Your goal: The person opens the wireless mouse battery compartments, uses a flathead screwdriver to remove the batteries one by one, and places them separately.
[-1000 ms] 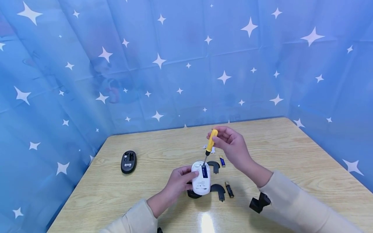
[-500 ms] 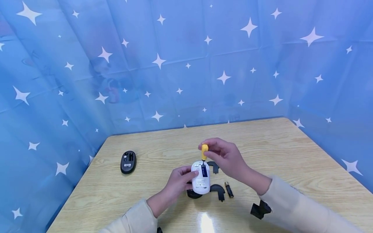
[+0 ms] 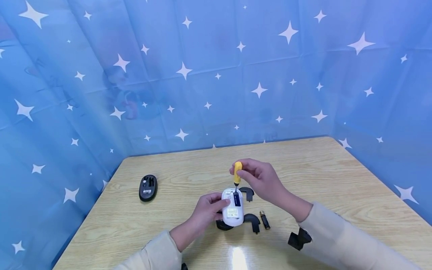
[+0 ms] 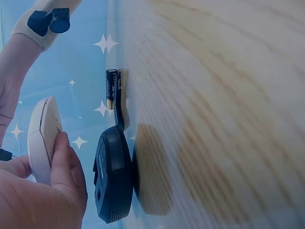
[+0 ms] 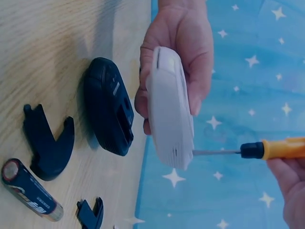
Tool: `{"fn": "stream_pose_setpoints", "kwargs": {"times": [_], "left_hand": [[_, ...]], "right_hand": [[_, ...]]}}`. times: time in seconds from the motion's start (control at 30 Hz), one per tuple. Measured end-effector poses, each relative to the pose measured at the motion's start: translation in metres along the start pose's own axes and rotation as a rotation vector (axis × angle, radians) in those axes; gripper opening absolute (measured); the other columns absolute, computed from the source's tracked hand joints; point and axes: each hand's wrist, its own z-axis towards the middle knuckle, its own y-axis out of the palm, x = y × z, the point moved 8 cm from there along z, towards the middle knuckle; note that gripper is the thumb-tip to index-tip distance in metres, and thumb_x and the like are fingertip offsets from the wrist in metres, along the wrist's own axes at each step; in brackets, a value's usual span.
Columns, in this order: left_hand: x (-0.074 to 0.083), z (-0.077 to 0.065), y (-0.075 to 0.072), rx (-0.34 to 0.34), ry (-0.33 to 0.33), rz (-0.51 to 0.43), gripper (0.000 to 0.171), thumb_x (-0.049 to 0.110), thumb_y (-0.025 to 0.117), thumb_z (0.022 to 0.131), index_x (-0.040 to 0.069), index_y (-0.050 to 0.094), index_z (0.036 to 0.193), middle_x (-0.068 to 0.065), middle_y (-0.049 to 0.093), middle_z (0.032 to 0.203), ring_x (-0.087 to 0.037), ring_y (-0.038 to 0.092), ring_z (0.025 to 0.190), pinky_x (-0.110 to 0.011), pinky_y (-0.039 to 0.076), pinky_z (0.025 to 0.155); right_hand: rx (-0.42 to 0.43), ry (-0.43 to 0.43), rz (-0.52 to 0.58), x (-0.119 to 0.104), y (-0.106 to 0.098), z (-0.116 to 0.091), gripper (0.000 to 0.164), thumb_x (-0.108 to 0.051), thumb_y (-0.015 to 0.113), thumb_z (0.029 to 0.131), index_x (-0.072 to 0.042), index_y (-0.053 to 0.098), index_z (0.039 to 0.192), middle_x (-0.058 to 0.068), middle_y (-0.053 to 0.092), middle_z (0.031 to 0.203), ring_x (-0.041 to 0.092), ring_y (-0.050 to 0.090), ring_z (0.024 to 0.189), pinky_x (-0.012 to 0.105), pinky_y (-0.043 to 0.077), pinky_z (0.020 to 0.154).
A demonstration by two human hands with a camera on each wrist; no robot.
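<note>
A white computer mouse (image 3: 233, 217), underside up, is gripped by my left hand (image 3: 210, 208) above the table. Its battery slot shows a dark blue battery (image 3: 237, 200). With thumb and fingers, my right hand (image 3: 261, 178) pinches the yellow handle of a screwdriver (image 3: 237, 173). In the right wrist view the metal shaft (image 5: 217, 152) meets the mouse's underside near one end. Beneath the white mouse lies a black mouse (image 4: 114, 176), mostly hidden in the head view. Two black curved covers (image 3: 251, 222) and a black battery (image 3: 264, 220) lie beside it.
Another black mouse (image 3: 148, 188) lies underside up at the left of the wooden table (image 3: 189, 168). A blue curtain with white stars (image 3: 216, 75) hangs behind the table.
My right hand has come down and left with the screwdriver, which now stands more upright, then risen slightly. It now hides the blue battery and white piece behind. My left hand stays nearly still.
</note>
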Motion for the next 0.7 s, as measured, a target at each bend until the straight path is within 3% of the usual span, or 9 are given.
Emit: {"fn": "stream_pose_setpoints", "kwargs": {"times": [0.17,0.4,0.7], "left_hand": [[-0.004,0.001,0.001,-0.009,0.004,-0.012,0.036,0.008,0.065,0.09,-0.011,0.059,0.12,-0.011,0.068,0.098,-0.021,0.067,0.086,-0.034,0.06,0.072],[-0.006,-0.001,0.001,-0.006,0.006,-0.011,0.037,0.006,0.066,0.088,-0.011,0.06,0.12,-0.012,0.069,0.097,-0.021,0.067,0.085,-0.036,0.06,0.072],[-0.008,-0.004,0.002,-0.018,0.007,-0.022,0.039,0.004,0.065,0.088,-0.011,0.059,0.123,-0.012,0.068,0.102,-0.021,0.067,0.088,-0.037,0.06,0.074]], "right_hand": [[0.021,0.16,0.069,0.015,-0.007,0.007,0.019,-0.008,0.056,0.099,0.005,0.064,0.11,0.013,0.069,0.101,0.022,0.067,0.094,0.031,0.057,0.083],[0.035,0.383,0.203,0.047,-0.017,0.015,0.03,-0.016,0.054,0.101,0.009,0.059,0.117,0.02,0.067,0.107,0.027,0.067,0.1,0.035,0.057,0.084],[0.033,0.571,0.308,0.078,-0.018,0.018,0.034,-0.014,0.05,0.103,0.013,0.052,0.123,0.023,0.064,0.11,0.028,0.067,0.1,0.036,0.056,0.086]]}}
